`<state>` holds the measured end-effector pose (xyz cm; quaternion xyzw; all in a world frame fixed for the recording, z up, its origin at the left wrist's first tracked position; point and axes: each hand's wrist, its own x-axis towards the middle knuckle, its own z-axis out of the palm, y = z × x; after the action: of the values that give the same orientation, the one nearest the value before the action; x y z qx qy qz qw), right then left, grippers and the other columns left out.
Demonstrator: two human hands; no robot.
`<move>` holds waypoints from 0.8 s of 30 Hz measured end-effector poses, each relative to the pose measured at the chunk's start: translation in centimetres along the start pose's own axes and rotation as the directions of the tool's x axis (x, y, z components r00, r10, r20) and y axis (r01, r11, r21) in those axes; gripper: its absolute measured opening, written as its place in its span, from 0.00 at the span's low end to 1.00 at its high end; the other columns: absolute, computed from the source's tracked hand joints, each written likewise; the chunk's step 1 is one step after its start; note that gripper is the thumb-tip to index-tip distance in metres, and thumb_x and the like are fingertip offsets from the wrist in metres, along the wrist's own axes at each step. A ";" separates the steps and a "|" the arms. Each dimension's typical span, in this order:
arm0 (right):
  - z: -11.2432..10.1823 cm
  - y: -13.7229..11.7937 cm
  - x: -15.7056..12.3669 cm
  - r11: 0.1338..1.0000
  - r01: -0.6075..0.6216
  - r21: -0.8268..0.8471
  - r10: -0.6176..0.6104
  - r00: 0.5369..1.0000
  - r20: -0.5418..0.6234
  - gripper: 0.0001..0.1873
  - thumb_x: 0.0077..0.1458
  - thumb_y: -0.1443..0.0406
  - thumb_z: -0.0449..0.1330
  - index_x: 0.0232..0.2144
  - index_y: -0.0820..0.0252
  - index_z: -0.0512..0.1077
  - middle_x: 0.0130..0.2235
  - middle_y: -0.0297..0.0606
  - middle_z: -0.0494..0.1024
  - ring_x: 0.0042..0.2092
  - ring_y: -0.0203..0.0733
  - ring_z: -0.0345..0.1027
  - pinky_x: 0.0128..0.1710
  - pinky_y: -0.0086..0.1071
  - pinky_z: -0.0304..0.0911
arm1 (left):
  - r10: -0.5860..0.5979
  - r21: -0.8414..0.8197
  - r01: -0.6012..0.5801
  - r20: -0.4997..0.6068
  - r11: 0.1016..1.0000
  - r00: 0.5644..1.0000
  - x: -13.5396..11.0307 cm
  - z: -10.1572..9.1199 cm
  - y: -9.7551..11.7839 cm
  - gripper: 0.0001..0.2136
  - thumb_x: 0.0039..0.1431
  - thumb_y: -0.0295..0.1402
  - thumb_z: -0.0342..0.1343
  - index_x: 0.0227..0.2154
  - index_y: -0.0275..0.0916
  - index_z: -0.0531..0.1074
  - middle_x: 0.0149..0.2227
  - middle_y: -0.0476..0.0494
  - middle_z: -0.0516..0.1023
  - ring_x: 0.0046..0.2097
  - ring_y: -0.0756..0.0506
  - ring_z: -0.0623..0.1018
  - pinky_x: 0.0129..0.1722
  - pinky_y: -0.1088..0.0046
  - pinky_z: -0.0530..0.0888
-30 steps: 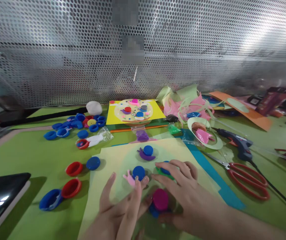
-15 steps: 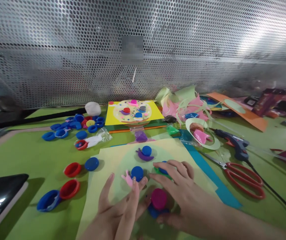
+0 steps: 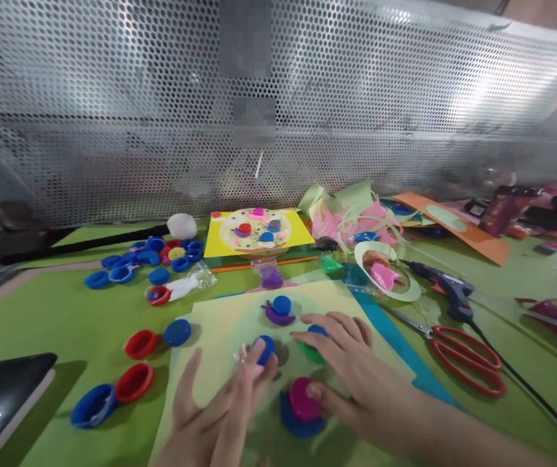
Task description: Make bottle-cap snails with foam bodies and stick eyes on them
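On a pale yellow paper sheet [image 3: 200, 363] lie several snail shapes made of bottle caps and clay. My left hand [image 3: 224, 408] has its fingertips on a blue cap [image 3: 267, 350] with pink clay beside it; its thumb sticks out to the left. My right hand [image 3: 356, 370] is spread. Its thumb touches a magenta cap [image 3: 302, 397], which sits on blue clay [image 3: 289, 423]. Its other fingers reach over a blue cap with green clay [image 3: 310, 353], partly hiding it. A purple clay snail [image 3: 278, 316] with a blue cap lies farther up the sheet.
Red-handled scissors [image 3: 468, 360] and a glue gun [image 3: 446, 285] lie on the right. Loose red caps [image 3: 135, 383] and blue caps [image 3: 178, 332] are on the left, near a black glossy object [image 3: 6, 402]. A decorated yellow card [image 3: 216, 243] stands behind, with paper scraps beside it.
My left hand has drawn slightly left, off the magenta cap's area, its fingertips now on the pink snail's cap. My right thumb has moved up onto the magenta cap. The view has tilted up slightly.
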<state>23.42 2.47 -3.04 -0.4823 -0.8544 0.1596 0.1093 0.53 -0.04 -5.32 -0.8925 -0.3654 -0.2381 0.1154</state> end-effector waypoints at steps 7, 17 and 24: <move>-0.1 1.0 0.6 0.995 -0.082 -0.051 0.079 0.995 -0.064 0.20 0.58 0.61 0.50 0.54 0.53 0.63 0.60 0.37 0.61 0.59 0.52 0.50 0.55 0.56 0.46 | -0.107 0.076 0.105 0.023 0.992 0.994 0.2 -0.3 -2.0 0.37 0.57 0.31 0.44 0.61 0.21 0.28 0.48 0.33 0.75 0.55 0.38 0.70 0.61 0.52 0.33; -0.4 1.7 1.1 0.999 0.021 0.026 -0.020 1.000 -0.016 0.18 0.59 0.63 0.52 0.52 0.52 0.66 0.55 0.34 0.70 0.54 0.48 0.59 0.53 0.50 0.52 | -0.170 0.075 0.168 0.025 0.983 0.985 0.1 -0.1 -2.5 0.33 0.61 0.32 0.39 0.62 0.27 0.27 0.46 0.32 0.77 0.49 0.38 0.76 0.59 0.47 0.33; -1.0 1.2 0.4 0.980 0.120 0.160 -0.120 0.993 -0.008 0.19 0.55 0.63 0.57 0.49 0.57 0.68 0.49 0.36 0.73 0.52 0.43 0.62 0.53 0.40 0.55 | -0.341 -0.092 0.347 0.082 0.933 0.937 0.1 -0.6 -2.5 0.34 0.61 0.35 0.42 0.63 0.35 0.28 0.37 0.42 0.82 0.50 0.38 0.75 0.59 0.45 0.42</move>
<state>24.45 3.57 -2.56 -0.4194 -0.8664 0.2215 0.1563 -1.36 1.58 -4.68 -0.8268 -0.5065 -0.2443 0.0131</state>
